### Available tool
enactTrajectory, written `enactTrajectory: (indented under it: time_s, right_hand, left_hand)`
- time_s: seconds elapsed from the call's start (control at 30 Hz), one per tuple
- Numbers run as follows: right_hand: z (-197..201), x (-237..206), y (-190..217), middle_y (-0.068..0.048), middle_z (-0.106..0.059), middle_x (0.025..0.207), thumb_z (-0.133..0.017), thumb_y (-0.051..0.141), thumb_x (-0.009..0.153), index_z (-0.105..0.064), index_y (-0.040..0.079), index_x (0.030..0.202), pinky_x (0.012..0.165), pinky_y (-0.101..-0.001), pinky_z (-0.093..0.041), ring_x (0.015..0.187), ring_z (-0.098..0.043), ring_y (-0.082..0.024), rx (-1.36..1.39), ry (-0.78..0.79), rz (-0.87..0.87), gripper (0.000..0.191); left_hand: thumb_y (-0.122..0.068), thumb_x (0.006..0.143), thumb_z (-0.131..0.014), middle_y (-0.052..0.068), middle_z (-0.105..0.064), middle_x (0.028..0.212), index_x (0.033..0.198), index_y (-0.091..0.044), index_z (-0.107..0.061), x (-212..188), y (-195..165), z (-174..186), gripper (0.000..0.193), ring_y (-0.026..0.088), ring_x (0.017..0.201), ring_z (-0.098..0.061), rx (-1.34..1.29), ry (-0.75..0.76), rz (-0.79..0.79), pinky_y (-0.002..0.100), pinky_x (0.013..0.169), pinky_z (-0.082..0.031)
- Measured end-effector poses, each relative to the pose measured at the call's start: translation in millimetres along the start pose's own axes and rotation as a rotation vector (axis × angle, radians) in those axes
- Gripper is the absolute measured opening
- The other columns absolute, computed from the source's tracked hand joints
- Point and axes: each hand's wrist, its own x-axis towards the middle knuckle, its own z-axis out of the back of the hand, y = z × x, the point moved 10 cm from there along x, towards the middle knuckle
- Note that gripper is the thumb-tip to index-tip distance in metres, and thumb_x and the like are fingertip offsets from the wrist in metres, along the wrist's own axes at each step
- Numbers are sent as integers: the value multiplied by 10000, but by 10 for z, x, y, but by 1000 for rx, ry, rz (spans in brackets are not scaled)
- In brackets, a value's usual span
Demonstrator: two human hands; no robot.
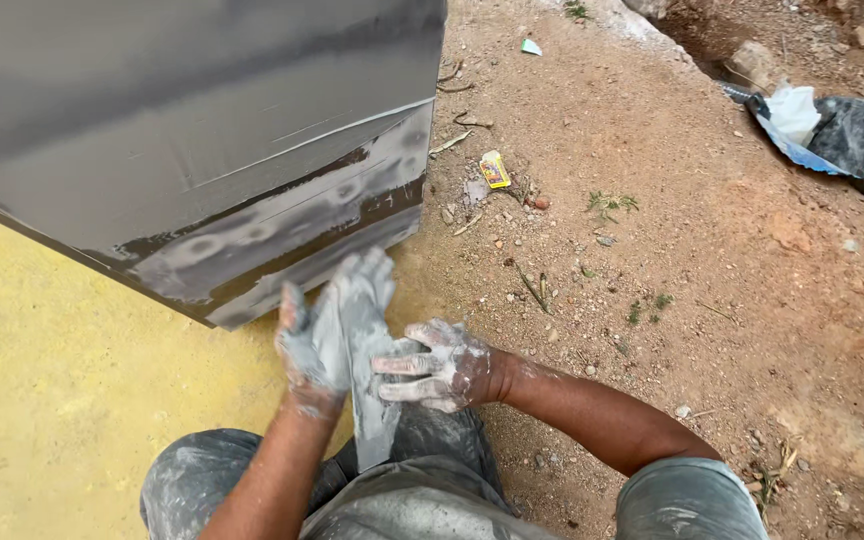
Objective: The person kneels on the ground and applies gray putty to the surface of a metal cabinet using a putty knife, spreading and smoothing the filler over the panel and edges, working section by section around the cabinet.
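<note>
So, quick rundown from the head view:

Left hand [314, 345]: caked in grey filler, fingers up and loosely curled around the top of a grey sheet of abrasive paper [370, 400], which it's got hold of.

Right hand [439, 366]: also smeared grey, fingers stretched out nearly flat and pressed sideways against the same sheet, touching the left palm area.

Abrasive paper: hangs down between both hands, lower end over the person's lap [422, 490].

Metal cabinet [192, 130]: big dark grey box just beyond the hands, lower edge band patched with pale grey filler blotches. It blocks the ground behind it.

Ground: yellow-dusted patch [62, 380] on the left, reddish dirt [672, 230] on the right with pebbles and twigs.

Litter: small yellow wrapper [494, 169] near the cabinet corner, well apart from the hands.

Far right: crumpled blue-black plastic bag [842, 140] with something white in it.
</note>
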Motion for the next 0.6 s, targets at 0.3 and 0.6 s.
enactTrajectory:
  time_s: [0.3, 0.6]
  right_hand:
    - [444, -697, -2253, -182, -499, 1535, -624, -28, 866, -514, 96, 1473, 1113, -349, -455, 1397, -527, -343, -58, -458, -678, 629]
    - [1875, 149, -2457, -130, -603, 1496, -428, 292, 1038, -592, 179, 1446, 1178, -374, -490, 1378, -592, -295, 52, -658, -527, 454]
  left_hand:
    - [-729, 877, -625, 318, -159, 1697, 1622, 90, -93, 54, -786, -600, 1228, 433, 1590, -179, 469, 224, -137, 501, 1301, -168]
    - [-744, 939, -507, 282, -67, 1702, 1611, 21, -39, -712, -760, 1206, 1120, 437, 1582, -81, 18, 80, 7, 553, 1293, -94]
